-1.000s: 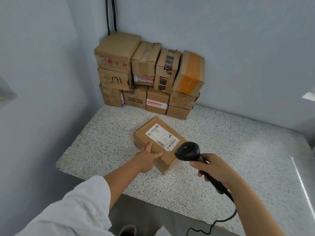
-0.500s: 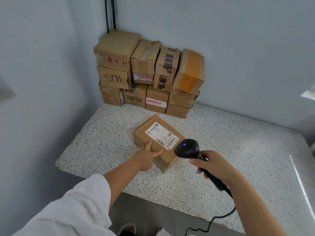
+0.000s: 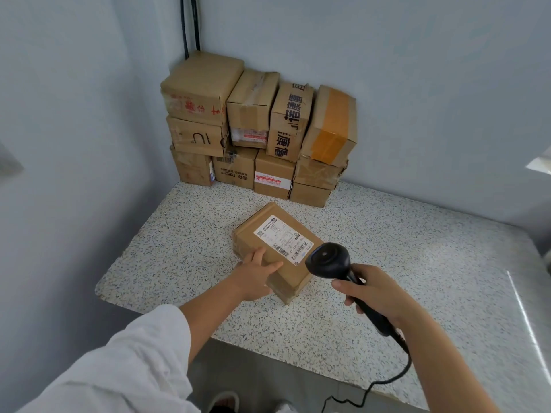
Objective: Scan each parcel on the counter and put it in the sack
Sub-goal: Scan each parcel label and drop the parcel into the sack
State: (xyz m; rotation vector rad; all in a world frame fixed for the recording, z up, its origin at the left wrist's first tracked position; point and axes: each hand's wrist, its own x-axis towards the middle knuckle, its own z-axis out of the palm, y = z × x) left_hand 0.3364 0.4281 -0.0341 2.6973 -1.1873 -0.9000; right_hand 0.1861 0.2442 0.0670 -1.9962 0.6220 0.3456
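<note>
A flat brown parcel (image 3: pixel 250 234) lies on the speckled counter (image 3: pixel 423 263), its white barcode label (image 3: pixel 283 237) facing up. My left hand (image 3: pixel 256 274) holds its near left corner, thumb and forefinger on top, the other fingers down its side. My right hand (image 3: pixel 377 292) grips the handle of a black corded scanner (image 3: pixel 328 260), whose head hovers just over the parcel's near right edge, beside the label. No sack is in view.
Several cardboard parcels (image 3: pixel 256 129) are stacked in the back left corner against the wall. The scanner's cable (image 3: pixel 387 380) hangs over the counter's front edge. A white sleeve covers my left forearm. Shoes show on the floor below.
The blue light seen on the scanner head half a second ago is now off. Both hands and the parcel stay about where they were.
</note>
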